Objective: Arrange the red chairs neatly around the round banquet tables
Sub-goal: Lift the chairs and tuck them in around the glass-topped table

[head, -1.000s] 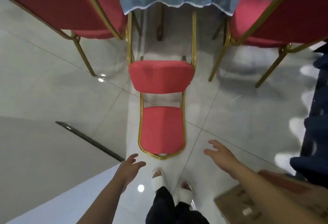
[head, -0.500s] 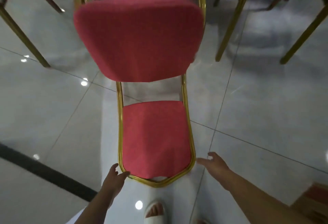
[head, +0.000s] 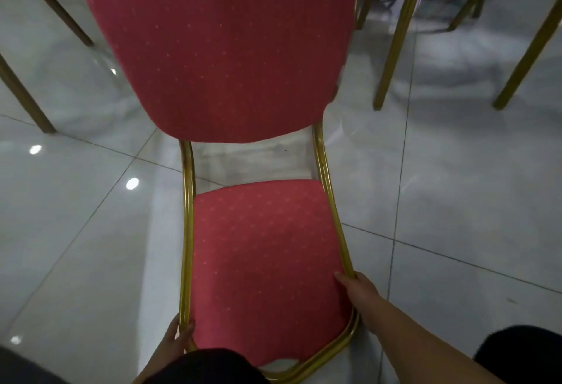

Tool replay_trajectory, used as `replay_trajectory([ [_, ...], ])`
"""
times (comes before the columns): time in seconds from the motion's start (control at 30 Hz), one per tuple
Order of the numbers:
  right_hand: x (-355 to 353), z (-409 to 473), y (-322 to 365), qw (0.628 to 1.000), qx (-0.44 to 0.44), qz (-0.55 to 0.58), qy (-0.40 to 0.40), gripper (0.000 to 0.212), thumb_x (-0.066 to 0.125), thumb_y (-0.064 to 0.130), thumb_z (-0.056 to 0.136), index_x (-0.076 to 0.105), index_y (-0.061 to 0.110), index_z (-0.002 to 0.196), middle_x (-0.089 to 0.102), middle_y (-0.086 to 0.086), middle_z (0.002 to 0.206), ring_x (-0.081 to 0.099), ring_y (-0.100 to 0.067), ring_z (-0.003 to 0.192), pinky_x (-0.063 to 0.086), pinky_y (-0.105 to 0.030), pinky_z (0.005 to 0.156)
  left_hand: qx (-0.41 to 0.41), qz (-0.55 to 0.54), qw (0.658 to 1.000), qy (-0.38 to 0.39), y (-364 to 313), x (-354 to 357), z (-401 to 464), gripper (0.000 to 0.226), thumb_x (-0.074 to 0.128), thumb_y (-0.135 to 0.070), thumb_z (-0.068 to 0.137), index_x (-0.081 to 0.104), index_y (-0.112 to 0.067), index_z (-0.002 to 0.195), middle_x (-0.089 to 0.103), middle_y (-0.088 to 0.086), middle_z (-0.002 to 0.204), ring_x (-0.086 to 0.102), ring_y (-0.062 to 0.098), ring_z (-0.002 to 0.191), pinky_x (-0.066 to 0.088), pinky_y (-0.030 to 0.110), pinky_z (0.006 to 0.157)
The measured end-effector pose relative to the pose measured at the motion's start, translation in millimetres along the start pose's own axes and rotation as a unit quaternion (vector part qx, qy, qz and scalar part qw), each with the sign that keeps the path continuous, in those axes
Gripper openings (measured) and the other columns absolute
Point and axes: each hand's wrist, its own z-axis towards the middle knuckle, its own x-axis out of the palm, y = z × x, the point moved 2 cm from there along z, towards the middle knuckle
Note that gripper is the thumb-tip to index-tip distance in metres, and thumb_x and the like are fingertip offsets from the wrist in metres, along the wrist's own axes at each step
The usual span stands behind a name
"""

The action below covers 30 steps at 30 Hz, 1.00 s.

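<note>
- Both hands now on the fallen red chair (head: 261, 249), no longer hovering!
- Left hand (head: 179, 338) grips the gold frame's near-left corner.
- Right hand (head: 360, 294) clasps the right rail; chair lies on the tiled floor (head: 456, 201).

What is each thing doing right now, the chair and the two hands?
Red chair: lying tipped over on the tiled floor, gold frame gripped at both sides.
Left hand: fingers curled round the frame's left rail.
Right hand: grips the frame's right rail.
Neighbouring chairs' legs: standing upright.
</note>
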Motion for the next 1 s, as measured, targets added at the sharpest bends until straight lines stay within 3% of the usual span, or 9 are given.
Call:
replay_trajectory([
  [0.07, -6.7, -25.8, 15.1, 0.997, 0.043, -0.003, 0.059, 0.055, 0.054, 0.039, 0.100, 0.050, 0.001, 0.139, 0.063, -0.012, 0.127, 0.062, -0.023, 0.093, 0.051, -0.040, 0.097, -0.021, -0.027, 0.999, 0.019, -6.5, -4.6, -13.1, 0.042, 0.048, -0.013, 0.102, 0.040, -0.016, 0.143, 0.059, 0.016, 0.117, 0.058, 0.031, 0.092, 0.050, 0.047, 0.085],
  [0.17, -27.9, -84.4, 35.9, 0.985, 0.098, -0.090, 0.108, 0.052, 0.053, 0.041, 0.100, 0.045, 0.011, 0.142, 0.055, -0.007, 0.130, 0.050, -0.017, 0.093, 0.040, -0.029, 0.078, -0.060, -0.032, 0.997, 0.024, -18.0, -25.4, -60.5, 0.035, 0.048, -0.009, 0.102, 0.040, -0.023, 0.133, 0.055, 0.014, 0.100, 0.055, 0.033, 0.086, 0.050, 0.044, 0.070],
  [0.23, -44.7, -129.8, 42.7, 0.982, 0.114, -0.117, 0.099, 0.058, 0.055, 0.045, 0.098, 0.042, 0.014, 0.146, 0.052, -0.005, 0.138, 0.050, -0.020, 0.105, 0.041, -0.033, 0.089, -0.066, -0.007, 0.997, 0.050, -38.3, -43.5, -104.1, 0.048, 0.052, -0.006, 0.100, 0.038, -0.022, 0.142, 0.060, 0.018, 0.103, 0.060, 0.039, 0.086, 0.055, 0.048, 0.069],
  [0.3, -60.6, -177.5, 50.5, 0.978, 0.109, -0.157, 0.087, 0.059, 0.056, 0.045, 0.097, 0.043, 0.016, 0.146, 0.054, -0.005, 0.138, 0.053, -0.021, 0.107, 0.042, -0.038, 0.098, -0.079, 0.004, 0.995, 0.059, -55.9, -64.0, -153.6, 0.042, 0.052, -0.001, 0.098, 0.043, -0.017, 0.136, 0.065, 0.020, 0.100, 0.064, 0.042, 0.085, 0.060, 0.048, 0.063],
  [0.4, -84.1, -256.0, 71.9, 0.970, 0.081, -0.213, 0.087, 0.049, 0.056, 0.032, 0.099, 0.045, 0.012, 0.142, 0.059, -0.005, 0.116, 0.055, -0.011, 0.081, 0.045, -0.024, 0.065, -0.090, 0.026, 0.994, 0.058, -86.1, -85.0, -231.1, 0.038, 0.052, -0.011, 0.102, 0.047, -0.019, 0.138, 0.066, 0.025, 0.112, 0.066, 0.039, 0.089, 0.056, 0.057, 0.083],
  [0.53, -120.2, -358.9, 98.2, 0.963, 0.096, -0.244, 0.067, 0.048, 0.064, 0.033, 0.089, 0.050, 0.016, 0.131, 0.058, -0.004, 0.113, 0.056, -0.021, 0.101, 0.046, -0.039, 0.088, -0.097, 0.047, 0.991, 0.077, -148.6, -109.1, -348.9, 0.026, 0.048, -0.036, 0.103, 0.049, -0.033, 0.129, 0.068, 0.013, 0.093, 0.062, 0.028, 0.082, 0.048, 0.037, 0.079],
  [0.7, -169.0, -478.5, 146.4, 0.971, 0.092, -0.213, 0.050, 0.016, 0.064, 0.022, 0.093, 0.060, 0.008, 0.101, 0.065, -0.010, 0.098, 0.062, -0.024, 0.086, 0.057, -0.042, 0.086, -0.057, 0.072, 0.994, 0.056, -231.4, -138.2, -475.0, 0.026, 0.042, -0.032, 0.105, 0.053, -0.031, 0.128, 0.073, 0.011, 0.099, 0.071, 0.029, 0.084, 0.057, 0.041, 0.078],
  [0.83, -207.1, -552.4, 195.0, 0.982, 0.062, -0.171, 0.041, 0.021, 0.066, 0.021, 0.093, 0.058, 0.007, 0.106, 0.064, -0.010, 0.099, 0.061, -0.025, 0.085, 0.052, -0.037, 0.070, 0.000, 0.072, 0.996, 0.047, -299.3, -151.2, -553.3, 0.032, 0.046, -0.030, 0.104, 0.052, -0.021, 0.134, 0.066, 0.006, 0.077, 0.062, 0.018, 0.058, 0.056, 0.038, 0.070],
  [1.0, -250.0, -605.0, 249.6, 0.991, -0.062, -0.116, -0.005, 0.051, 0.069, 0.020, 0.089, 0.041, 0.022, 0.131, 0.060, -0.008, 0.111, 0.063, -0.026, 0.098, 0.054, -0.038, 0.079, 0.069, -0.019, 0.995, 0.064, -362.8, -148.5, -610.5, 0.046, 0.052, -0.016, 0.099, 0.041, -0.031, 0.141, 0.069, 0.006, 0.082, 0.063, 0.017, 0.056, 0.056, 0.044, 0.086],
])
